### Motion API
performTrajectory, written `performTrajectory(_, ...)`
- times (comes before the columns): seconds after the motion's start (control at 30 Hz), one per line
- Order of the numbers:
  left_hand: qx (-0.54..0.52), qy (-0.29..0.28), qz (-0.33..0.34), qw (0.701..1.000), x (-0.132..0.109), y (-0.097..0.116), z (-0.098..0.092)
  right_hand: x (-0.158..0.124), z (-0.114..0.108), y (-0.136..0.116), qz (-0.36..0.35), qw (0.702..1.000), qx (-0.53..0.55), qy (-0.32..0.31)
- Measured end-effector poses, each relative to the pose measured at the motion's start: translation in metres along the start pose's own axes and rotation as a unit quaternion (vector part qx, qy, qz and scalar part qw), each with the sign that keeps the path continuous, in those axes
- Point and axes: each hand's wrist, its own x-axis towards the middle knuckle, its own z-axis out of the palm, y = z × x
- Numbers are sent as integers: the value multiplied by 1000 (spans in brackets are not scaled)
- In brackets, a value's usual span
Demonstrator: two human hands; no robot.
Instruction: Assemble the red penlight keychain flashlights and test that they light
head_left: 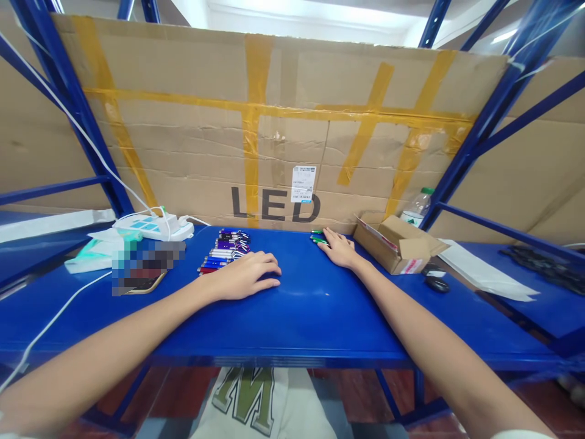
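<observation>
On the blue table [297, 317], a column of pens [223, 251] in purple, black, silver, blue and red lies left of centre. My left hand [249, 277] rests just right of the lower pens, fingers apart and pointing right, with nothing in it. Farther right, my right hand [337, 247] lies flat with its fingers spread, over the right ends of a few green pens [318, 239]. Part of those pens is hidden under the fingers.
An open cardboard box [393, 244] stands right of my right hand, with a black mouse [437, 284] and a bottle [418, 207] near it. A phone [146, 281] and a white power strip [158, 227] are at the left. Cardboard [205, 152] walls off the back.
</observation>
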Motion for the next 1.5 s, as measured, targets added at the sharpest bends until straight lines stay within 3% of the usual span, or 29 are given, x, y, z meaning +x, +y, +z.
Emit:
performTrajectory(0.47, -4, 1, 2, 1000, -1, 1, -1, 1, -4, 5, 11, 999, 17, 29)
performTrajectory(0.87, -8, 1, 2, 1000, 0, -1, 0, 1, -5, 1, -106, 993, 41, 26)
performTrajectory(1.27, 10, -24, 0, 1000, 1, 0, -3, -4, -17, -3, -171, 984, 42, 28)
performTrajectory(1.5, 6, -11, 4, 1000, 0, 0, -4, -13, -27, -7, -188, 980, 55, 16)
